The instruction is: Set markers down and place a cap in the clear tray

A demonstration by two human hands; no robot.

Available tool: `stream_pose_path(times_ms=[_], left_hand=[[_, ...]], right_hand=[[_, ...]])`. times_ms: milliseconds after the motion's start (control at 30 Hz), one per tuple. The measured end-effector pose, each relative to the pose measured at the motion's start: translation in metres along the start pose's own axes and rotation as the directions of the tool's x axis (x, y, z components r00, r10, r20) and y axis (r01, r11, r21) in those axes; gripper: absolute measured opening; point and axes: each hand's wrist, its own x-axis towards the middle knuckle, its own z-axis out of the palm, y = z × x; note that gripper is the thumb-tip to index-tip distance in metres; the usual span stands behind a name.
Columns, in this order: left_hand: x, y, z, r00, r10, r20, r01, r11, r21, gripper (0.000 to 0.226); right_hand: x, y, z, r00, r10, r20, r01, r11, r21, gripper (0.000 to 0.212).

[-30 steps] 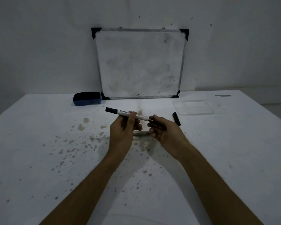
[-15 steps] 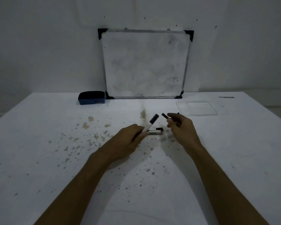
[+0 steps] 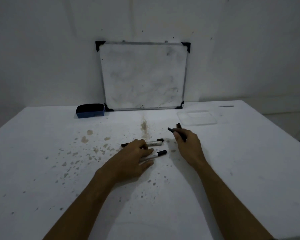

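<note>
Hands have parted since a second ago: left hand (image 3: 135, 158) lays the uncapped marker (image 3: 160, 153) on the surface (image 3: 232, 170), pinching it; right hand (image 3: 189, 146), at two o'clock, grips the pulled-off cap (image 3: 171, 130). Whiteboard (image 3: 143, 75) at twelve o'clock likely awaits writing.

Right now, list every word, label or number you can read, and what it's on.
Nothing here can be read.
Far marker: dark print on its barrel, too blurred to read.
Near marker, in the left hand: label too blurred.
Whiteboard: only smudges, no writing.
</note>
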Motion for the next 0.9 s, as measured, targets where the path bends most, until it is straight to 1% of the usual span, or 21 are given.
stream_pose_path(times_ms=[67,133,233,333,433,533,633,767,833,900], left_hand=[[0.01,0.015,0.0,0.997,0.051,-0.051,-0.049,0.998,0.032,0.046],[0.029,0.035,0.004,0.989,0.096,-0.11,-0.094,0.995,0.016,0.041],[0.073,0.071,0.017,0.982,0.067,-0.174,-0.081,0.994,-0.073,0.044],[0.116,0.101,0.039,0.987,0.002,-0.159,-0.026,0.989,-0.145,0.049],[0.135,0.121,0.067,0.993,-0.024,-0.119,0.004,0.986,-0.169,0.046],[0.133,0.127,0.09,0.989,-0.024,-0.144,-0.003,0.982,-0.186,0.035],[0.132,0.116,0.093,0.989,-0.009,-0.149,-0.025,0.975,-0.223,0.038],[0.132,0.107,0.092,0.992,-0.007,-0.128,-0.026,0.965,-0.262,0.045],[0.134,0.107,0.093,0.991,-0.019,-0.129,-0.016,0.963,-0.268,0.045],[0.135,0.106,0.095,0.991,-0.029,-0.133,-0.008,0.963,-0.269,0.044]], right_hand=[[-0.002,0.002,-0.013,1.0,-0.015,0.0,0.015,0.997,-0.072,0.028],[-0.004,0.007,-0.031,0.998,-0.051,-0.037,0.045,0.989,-0.138,0.025],[0.002,0.016,-0.067,0.991,-0.068,-0.115,0.046,0.981,-0.188,0.021],[0.02,0.023,-0.103,0.988,-0.041,-0.147,0.007,0.975,-0.221,0.022],[0.051,0.028,-0.128,0.993,-0.017,-0.119,-0.014,0.966,-0.257,0.025],[0.088,0.03,-0.14,0.996,-0.064,-0.061,0.041,0.946,-0.321,0.025],[0.13,0.03,-0.138,0.996,-0.075,0.038,0.084,0.918,-0.388,0.023],[0.178,0.025,-0.119,0.983,-0.021,0.182,0.088,0.924,-0.372,0.021],[0.196,0.026,-0.106,0.964,0.028,0.264,0.087,0.905,-0.416,0.023],[0.208,0.03,-0.093,0.935,0.114,0.336,0.073,0.864,-0.497,0.026]])
